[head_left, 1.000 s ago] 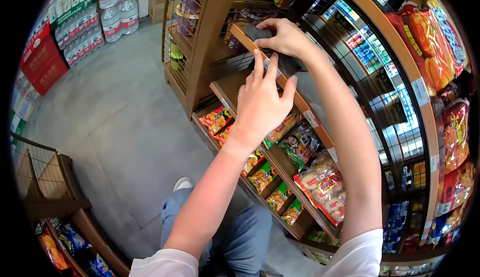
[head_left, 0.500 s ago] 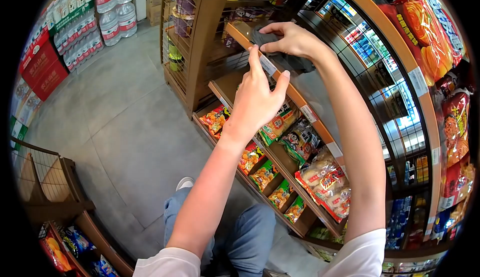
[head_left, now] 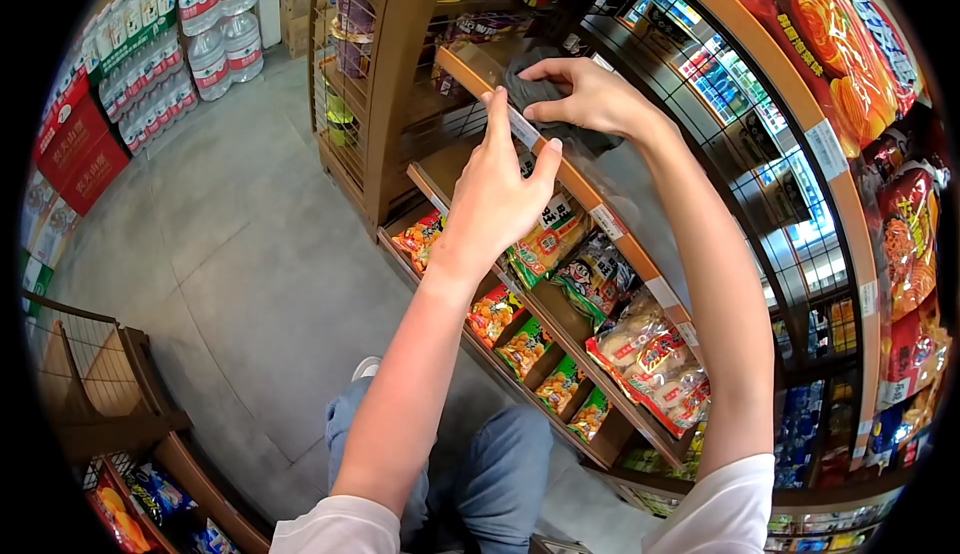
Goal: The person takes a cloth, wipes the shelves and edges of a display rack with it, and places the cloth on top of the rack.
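My right hand (head_left: pixel 590 99) is curled over a dark grey cloth (head_left: pixel 540 66), pressing it on a shelf board behind an orange-brown front rail (head_left: pixel 600 209). Part of the cloth shows behind the fingers and under the palm. My left hand (head_left: pixel 500 189) is at the same rail, its index finger pointing up to the edge and its thumb spread apart. It holds nothing that I can see. White price labels (head_left: pixel 607 221) run along the rail. Below, bagged snacks (head_left: pixel 595 274) and a bag of rice crackers (head_left: pixel 655 364) lie on the lower shelf.
Small snack packets (head_left: pixel 525 347) fill the bottom bins. Red noodle packs (head_left: pixel 830 64) stand on the upper right shelf. A wire-sided rack (head_left: pixel 395 104) rises at the shelf's far end. Water bottles (head_left: pixel 208 64) are stacked across the grey floor (head_left: pixel 260 294). Another shelf (head_left: pixel 110 374) is at lower left.
My right hand and the cloth have shifted slightly along the shelf, away from its far end. The left hand stays at the rail. The whole view has moved a little.
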Demonstrator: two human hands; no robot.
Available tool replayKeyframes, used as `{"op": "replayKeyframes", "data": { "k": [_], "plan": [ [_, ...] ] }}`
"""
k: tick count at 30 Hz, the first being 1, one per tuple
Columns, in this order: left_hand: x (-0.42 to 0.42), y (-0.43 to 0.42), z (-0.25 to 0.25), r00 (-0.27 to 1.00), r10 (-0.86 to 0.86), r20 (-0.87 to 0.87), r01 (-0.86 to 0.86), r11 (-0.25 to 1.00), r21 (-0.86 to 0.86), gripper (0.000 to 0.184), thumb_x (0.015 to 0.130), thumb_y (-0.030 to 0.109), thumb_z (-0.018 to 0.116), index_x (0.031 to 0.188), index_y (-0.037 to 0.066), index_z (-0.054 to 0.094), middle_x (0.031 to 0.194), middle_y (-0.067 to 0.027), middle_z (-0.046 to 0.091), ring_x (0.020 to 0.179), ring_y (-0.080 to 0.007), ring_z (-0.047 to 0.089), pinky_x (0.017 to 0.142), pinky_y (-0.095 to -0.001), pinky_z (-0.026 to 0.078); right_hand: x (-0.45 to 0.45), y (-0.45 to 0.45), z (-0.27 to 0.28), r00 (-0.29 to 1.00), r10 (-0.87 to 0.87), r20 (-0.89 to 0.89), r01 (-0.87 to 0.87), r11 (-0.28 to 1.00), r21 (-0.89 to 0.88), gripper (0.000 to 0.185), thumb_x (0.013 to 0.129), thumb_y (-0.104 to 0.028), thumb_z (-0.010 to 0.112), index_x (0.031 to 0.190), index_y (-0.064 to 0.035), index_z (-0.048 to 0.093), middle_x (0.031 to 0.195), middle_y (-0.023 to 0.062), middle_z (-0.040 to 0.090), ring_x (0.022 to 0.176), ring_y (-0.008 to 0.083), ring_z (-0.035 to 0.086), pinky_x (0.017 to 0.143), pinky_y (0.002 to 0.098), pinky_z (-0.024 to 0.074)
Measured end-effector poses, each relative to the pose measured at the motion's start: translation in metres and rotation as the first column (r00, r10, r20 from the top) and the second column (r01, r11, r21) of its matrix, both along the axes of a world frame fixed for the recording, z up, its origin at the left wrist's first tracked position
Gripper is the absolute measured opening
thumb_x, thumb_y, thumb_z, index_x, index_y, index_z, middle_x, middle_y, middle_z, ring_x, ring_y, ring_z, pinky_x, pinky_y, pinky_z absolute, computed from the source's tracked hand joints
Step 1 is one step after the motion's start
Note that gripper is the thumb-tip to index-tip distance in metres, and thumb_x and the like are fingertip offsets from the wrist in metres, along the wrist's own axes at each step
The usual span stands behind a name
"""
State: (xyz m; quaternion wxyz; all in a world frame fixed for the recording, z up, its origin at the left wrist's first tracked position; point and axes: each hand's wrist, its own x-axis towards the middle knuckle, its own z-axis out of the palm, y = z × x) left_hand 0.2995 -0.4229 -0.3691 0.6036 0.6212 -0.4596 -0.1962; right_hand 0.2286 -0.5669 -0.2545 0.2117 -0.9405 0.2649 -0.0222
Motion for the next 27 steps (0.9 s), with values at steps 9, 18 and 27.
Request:
{"op": "replayKeyframes", "data": {
  "k": [9,18,27],
  "plan": [
    [0.001,0.0,0.001,0.999,-0.038,-0.035,0.039,0.999,0.034,0.076,0.101,0.031,0.054,0.158,0.0,0.014,0.098,-0.0201,0.067,0.088,-0.0247,0.066,0.086,-0.0366,0.05,-0.016,0.019,0.004,0.997,-0.073,-0.007,0.073,0.997,-0.032,0.056,0.081,-0.023,0.081,0.13,-0.0017,0.063,0.115,0.017,0.071,0.105,0.0235,0.067,0.094,0.0351,0.0513],
    [0.004,0.001,0.0,0.999,-0.029,0.016,0.028,0.999,0.028,0.079,0.1,0.032,0.054,0.159,0.0,0.012,0.101,-0.0212,0.067,0.092,-0.0258,0.065,0.089,-0.0364,0.049,-0.038,0.019,-0.006,0.996,-0.072,0.046,0.073,0.997,-0.032,0.054,0.081,-0.024,0.081,0.128,-0.0023,0.064,0.111,0.0179,0.072,0.1,0.0243,0.069,0.091,0.0347,0.0523],
    [0.001,-0.001,-0.003,0.997,0.002,0.081,-0.001,1.0,-0.007,0.082,0.1,0.035,0.053,0.159,-0.002,0.009,0.145,-0.0314,0.048,0.135,-0.0331,0.052,0.112,-0.0352,0.037,-0.063,0.03,-0.009,0.993,-0.112,0.042,0.112,0.994,0.0,0.054,0.085,-0.021,0.078,0.133,-0.0028,0.06,0.106,0.0101,0.072,0.092,0.0138,0.064,0.085,0.0312,0.0509]
  ]
}}
